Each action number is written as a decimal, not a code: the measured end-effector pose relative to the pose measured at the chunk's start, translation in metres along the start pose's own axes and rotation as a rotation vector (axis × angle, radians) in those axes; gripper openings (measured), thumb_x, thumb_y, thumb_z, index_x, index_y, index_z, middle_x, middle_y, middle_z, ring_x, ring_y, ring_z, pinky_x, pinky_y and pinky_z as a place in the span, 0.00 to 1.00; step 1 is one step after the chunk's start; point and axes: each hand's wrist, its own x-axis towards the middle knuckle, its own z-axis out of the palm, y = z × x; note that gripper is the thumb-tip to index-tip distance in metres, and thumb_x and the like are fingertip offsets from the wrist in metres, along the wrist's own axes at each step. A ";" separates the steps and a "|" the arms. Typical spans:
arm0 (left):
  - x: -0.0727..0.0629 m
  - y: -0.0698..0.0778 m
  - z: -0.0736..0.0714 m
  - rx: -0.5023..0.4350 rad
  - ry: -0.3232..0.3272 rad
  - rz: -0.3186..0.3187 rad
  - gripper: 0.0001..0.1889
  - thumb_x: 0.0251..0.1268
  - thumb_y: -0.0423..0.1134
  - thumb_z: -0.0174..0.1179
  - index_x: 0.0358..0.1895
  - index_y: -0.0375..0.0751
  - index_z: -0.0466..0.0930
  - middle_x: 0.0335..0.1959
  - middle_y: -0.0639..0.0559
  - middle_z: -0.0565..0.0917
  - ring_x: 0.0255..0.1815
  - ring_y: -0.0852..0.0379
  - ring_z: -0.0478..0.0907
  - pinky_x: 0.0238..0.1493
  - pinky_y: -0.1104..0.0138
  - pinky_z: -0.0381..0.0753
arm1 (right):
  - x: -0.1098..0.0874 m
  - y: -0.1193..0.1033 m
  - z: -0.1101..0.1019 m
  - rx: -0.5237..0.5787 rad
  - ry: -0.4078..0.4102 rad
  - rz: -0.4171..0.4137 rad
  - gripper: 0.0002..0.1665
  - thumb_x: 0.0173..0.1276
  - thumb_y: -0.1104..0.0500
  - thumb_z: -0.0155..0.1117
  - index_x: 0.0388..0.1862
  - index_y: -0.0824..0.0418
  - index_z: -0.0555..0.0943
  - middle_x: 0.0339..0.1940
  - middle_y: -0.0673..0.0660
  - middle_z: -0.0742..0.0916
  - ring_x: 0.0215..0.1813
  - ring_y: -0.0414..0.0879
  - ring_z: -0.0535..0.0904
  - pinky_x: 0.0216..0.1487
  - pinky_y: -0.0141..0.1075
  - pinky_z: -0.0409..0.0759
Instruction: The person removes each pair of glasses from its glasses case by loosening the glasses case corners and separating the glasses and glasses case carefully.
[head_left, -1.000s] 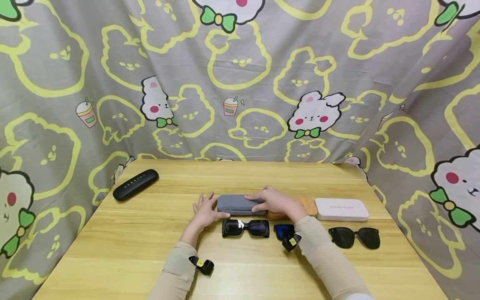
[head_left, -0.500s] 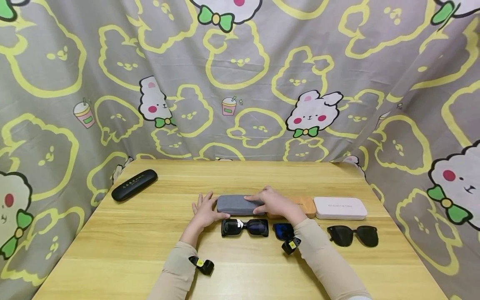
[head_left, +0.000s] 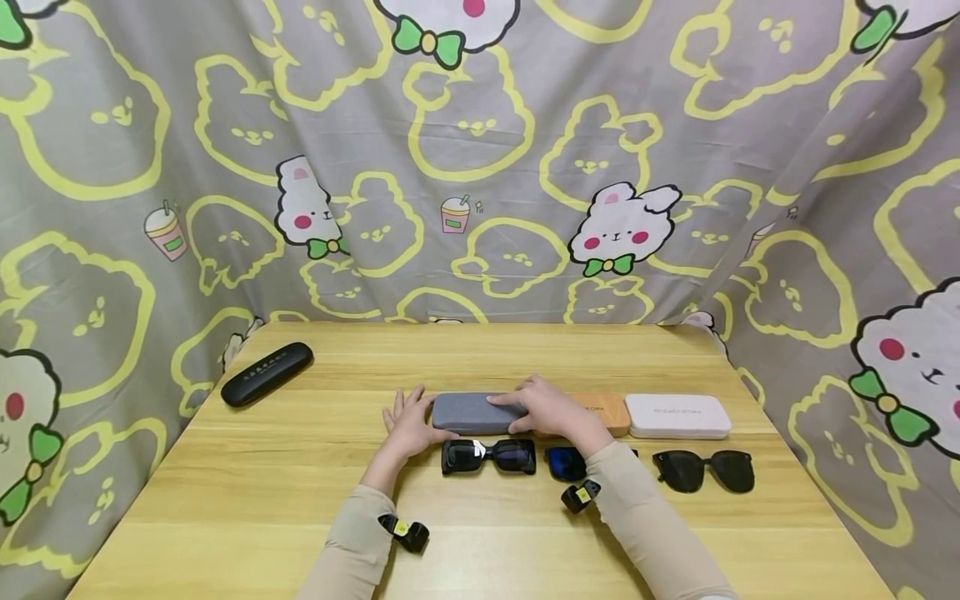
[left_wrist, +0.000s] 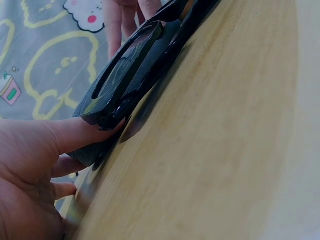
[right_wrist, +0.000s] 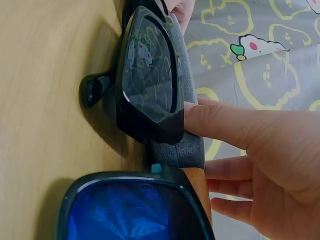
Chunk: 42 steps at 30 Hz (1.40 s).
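The spread left hand is touching and the right hand is pinching the central grey case, already adjoining the orange case; the black case is lying apart at left.

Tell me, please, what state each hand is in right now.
Left hand: open, fingers spread, touching the gray case at one end.
Right hand: holding the gray case between thumb and fingers.

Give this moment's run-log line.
left hand: touching gray case, left end; right hand: holding gray case, right part; orange case, white case: in row, rightward; black case: far left
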 end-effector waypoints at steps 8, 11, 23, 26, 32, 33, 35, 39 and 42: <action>0.000 0.000 -0.001 -0.014 -0.008 0.003 0.41 0.42 0.45 0.79 0.65 0.40 0.73 0.78 0.38 0.54 0.79 0.31 0.29 0.70 0.33 0.20 | -0.003 -0.005 0.000 -0.030 0.004 0.039 0.36 0.61 0.48 0.71 0.69 0.43 0.73 0.55 0.60 0.84 0.58 0.57 0.76 0.59 0.51 0.76; 0.000 -0.001 -0.002 -0.030 -0.018 0.012 0.42 0.42 0.46 0.78 0.66 0.40 0.73 0.78 0.37 0.54 0.79 0.31 0.29 0.70 0.33 0.19 | -0.004 -0.005 0.002 -0.051 0.013 0.044 0.36 0.61 0.48 0.71 0.69 0.43 0.73 0.56 0.60 0.83 0.59 0.57 0.76 0.60 0.51 0.76; 0.002 -0.004 -0.013 -0.138 -0.080 0.013 0.42 0.47 0.48 0.75 0.69 0.41 0.69 0.77 0.35 0.54 0.79 0.30 0.29 0.69 0.33 0.16 | -0.008 -0.007 0.001 -0.030 0.064 0.040 0.37 0.64 0.45 0.67 0.71 0.50 0.70 0.66 0.64 0.78 0.67 0.62 0.72 0.67 0.57 0.71; 0.002 -0.004 -0.018 -0.151 -0.092 0.010 0.41 0.48 0.48 0.74 0.69 0.42 0.69 0.77 0.34 0.56 0.79 0.30 0.32 0.69 0.33 0.18 | -0.009 -0.008 -0.001 -0.022 0.077 0.042 0.38 0.65 0.44 0.66 0.72 0.52 0.69 0.67 0.65 0.77 0.68 0.62 0.71 0.67 0.58 0.69; 0.000 -0.005 -0.029 -0.225 -0.134 0.002 0.41 0.51 0.46 0.74 0.69 0.41 0.68 0.75 0.35 0.60 0.79 0.32 0.41 0.75 0.35 0.34 | -0.010 -0.011 -0.005 -0.001 0.085 0.039 0.37 0.67 0.44 0.64 0.72 0.53 0.69 0.68 0.66 0.75 0.69 0.63 0.70 0.67 0.60 0.68; 0.000 -0.005 -0.031 -0.251 -0.145 0.000 0.41 0.51 0.46 0.73 0.70 0.40 0.67 0.75 0.35 0.61 0.79 0.32 0.44 0.76 0.37 0.38 | -0.010 -0.011 -0.005 -0.003 0.088 0.036 0.37 0.67 0.44 0.64 0.72 0.53 0.69 0.68 0.66 0.76 0.69 0.63 0.70 0.67 0.60 0.69; -0.001 -0.005 -0.036 -0.292 -0.159 -0.006 0.41 0.52 0.46 0.73 0.70 0.39 0.66 0.74 0.34 0.62 0.77 0.33 0.50 0.75 0.39 0.48 | -0.009 -0.012 -0.006 -0.014 0.091 0.030 0.36 0.67 0.44 0.64 0.72 0.54 0.69 0.67 0.66 0.76 0.69 0.63 0.71 0.66 0.59 0.70; -0.001 -0.006 -0.048 -0.324 -0.167 0.001 0.40 0.56 0.46 0.70 0.71 0.39 0.64 0.73 0.35 0.64 0.75 0.34 0.57 0.74 0.42 0.57 | -0.005 -0.013 -0.008 -0.019 0.100 0.014 0.36 0.68 0.45 0.63 0.71 0.55 0.70 0.67 0.66 0.76 0.68 0.63 0.72 0.66 0.58 0.70; -0.002 -0.008 -0.058 -0.334 -0.155 0.008 0.38 0.59 0.45 0.68 0.72 0.39 0.63 0.73 0.36 0.64 0.74 0.33 0.60 0.72 0.42 0.61 | -0.001 -0.016 -0.012 -0.010 0.106 0.005 0.35 0.68 0.45 0.63 0.71 0.55 0.70 0.67 0.65 0.77 0.67 0.62 0.72 0.66 0.57 0.71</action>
